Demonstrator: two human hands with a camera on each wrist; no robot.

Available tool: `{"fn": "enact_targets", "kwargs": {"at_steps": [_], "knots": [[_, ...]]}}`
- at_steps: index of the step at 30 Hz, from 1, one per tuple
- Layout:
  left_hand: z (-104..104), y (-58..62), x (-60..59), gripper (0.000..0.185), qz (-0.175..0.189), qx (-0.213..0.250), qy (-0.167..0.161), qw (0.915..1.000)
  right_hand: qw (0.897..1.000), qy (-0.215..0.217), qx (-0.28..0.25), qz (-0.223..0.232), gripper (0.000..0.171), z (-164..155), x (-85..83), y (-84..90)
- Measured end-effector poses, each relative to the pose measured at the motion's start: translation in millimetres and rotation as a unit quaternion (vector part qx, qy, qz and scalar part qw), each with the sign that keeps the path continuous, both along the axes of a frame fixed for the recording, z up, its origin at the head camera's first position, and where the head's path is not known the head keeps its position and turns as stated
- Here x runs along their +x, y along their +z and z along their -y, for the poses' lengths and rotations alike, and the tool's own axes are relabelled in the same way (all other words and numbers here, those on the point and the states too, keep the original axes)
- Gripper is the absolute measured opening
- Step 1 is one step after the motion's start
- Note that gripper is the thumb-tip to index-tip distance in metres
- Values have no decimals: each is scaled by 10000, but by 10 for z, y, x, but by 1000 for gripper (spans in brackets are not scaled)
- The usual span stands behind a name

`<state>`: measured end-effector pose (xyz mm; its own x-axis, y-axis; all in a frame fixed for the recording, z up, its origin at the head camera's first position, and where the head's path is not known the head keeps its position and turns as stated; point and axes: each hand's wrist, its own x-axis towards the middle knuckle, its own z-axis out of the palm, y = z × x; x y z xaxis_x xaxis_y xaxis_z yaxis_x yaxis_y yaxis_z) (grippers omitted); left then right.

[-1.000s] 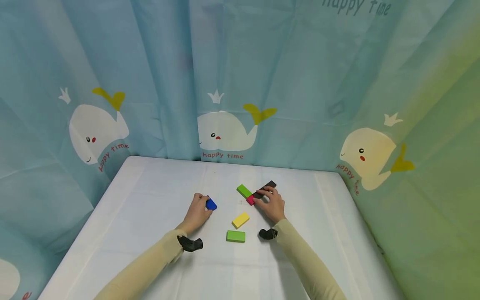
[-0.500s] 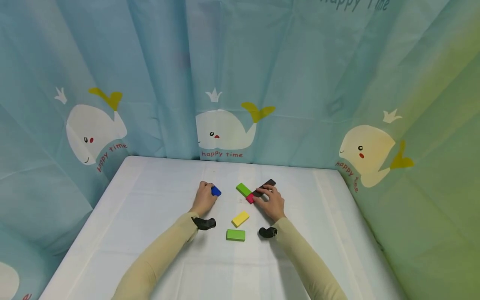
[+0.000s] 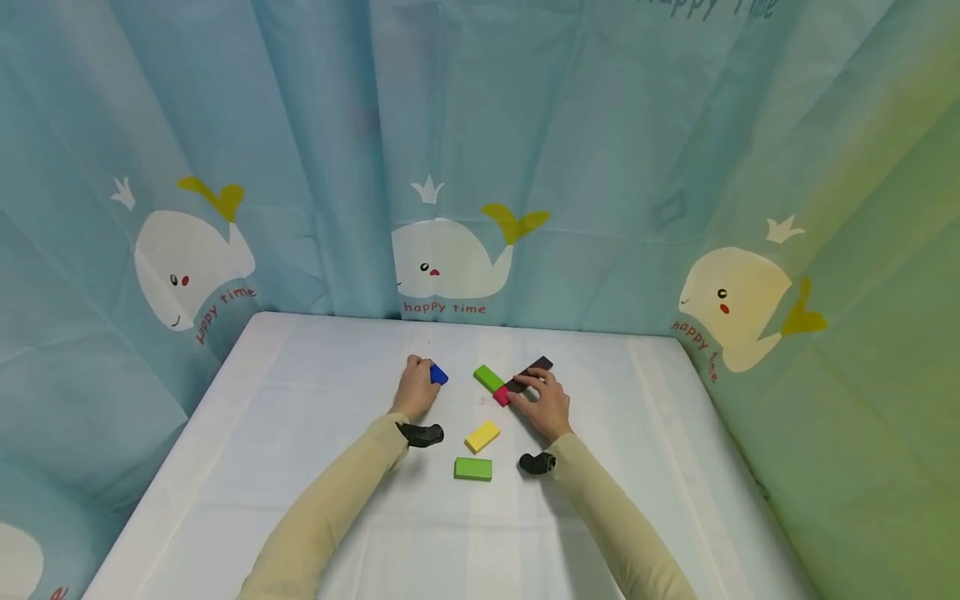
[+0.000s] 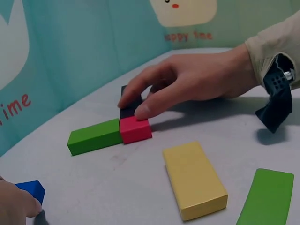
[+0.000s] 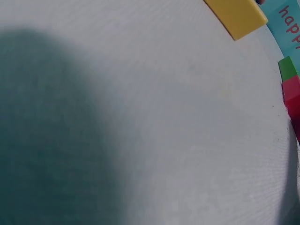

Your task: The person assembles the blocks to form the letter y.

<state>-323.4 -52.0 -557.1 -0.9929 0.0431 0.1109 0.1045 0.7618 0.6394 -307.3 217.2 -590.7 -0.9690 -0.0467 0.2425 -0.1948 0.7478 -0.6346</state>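
My left hand (image 3: 416, 393) pinches a blue block (image 3: 439, 376) left of a joined row of blocks. In the left wrist view only that hand's fingertips and part of the blue block (image 4: 33, 190) show, at the lower left corner. My right hand (image 3: 547, 410) holds a long black block (image 3: 542, 364) between thumb and fingers near its front end. Its thumb tip sits right at the red block (image 4: 136, 131), which meets the black one. A green block (image 4: 95, 137) runs off the red block to the left, so the row forms an angle.
On the white table (image 3: 337, 350), a yellow block (image 3: 482, 437) lies nearer the body than the row. Another green block (image 3: 473, 469) lies in front of it. A blue whale-print curtain (image 3: 600, 167) hangs behind the table and along its sides.
My left hand has carried the blue block forward and to the right, closer to the row. The right hand and the other blocks stay where they were.
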Motion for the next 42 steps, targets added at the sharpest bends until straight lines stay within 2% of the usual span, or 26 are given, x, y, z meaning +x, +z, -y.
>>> {"fn": "enact_targets", "kwargs": {"at_steps": [4, 10, 11, 14, 17, 18, 22, 25, 29, 34, 40, 42], "knots": [[-37, 10, -40, 40, 6, 65, -58, 10000, 9999, -19, -7, -126, 42, -32, 9, 25], [-109, -78, -151, 40, -132, 294, -79, 9994, 9998, -68, 43, -165, 43, -62, 48, -4], [-125, -105, -167, 38, -312, 273, -52, 9991, 9999, -73, 42, -138, 43, -60, 55, -10], [-184, -95, -183, 37, -395, 343, 102, 9986, 9998, -86, 81, -139, 44, -49, 59, -30], [-241, -59, -187, 37, -361, 474, 292, 9978, 9998, -90, 80, -137, 44, -29, 53, -42], [-257, -24, -180, 39, -174, 569, 363, 9976, 9998, -71, 64, -153, 44, -22, 52, -44], [-291, -2, -210, 40, -50, 541, 565, 9969, 9998, 3, 12, -213, 44, 3, 48, -40], [-297, -20, -270, 37, -180, 511, 669, 9963, 9995, -2, 30, -301, 43, 13, 39, -27], [-286, -63, -342, 35, -299, 770, 800, 9934, 9996, -38, 67, -257, 43, 17, 37, -27], [-287, -50, -316, 37, -127, 1104, 1037, 9884, 9997, -50, 109, -219, 43, 20, 48, -41], [-384, -18, -329, 33, -160, 1710, 1305, 9765, 9989, -35, 122, -442, 42, 0, 41, -10], [-414, -22, -333, 32, -178, 1772, 1402, 9740, 9989, -31, 139, -436, 42, -9, 39, -4]]}}
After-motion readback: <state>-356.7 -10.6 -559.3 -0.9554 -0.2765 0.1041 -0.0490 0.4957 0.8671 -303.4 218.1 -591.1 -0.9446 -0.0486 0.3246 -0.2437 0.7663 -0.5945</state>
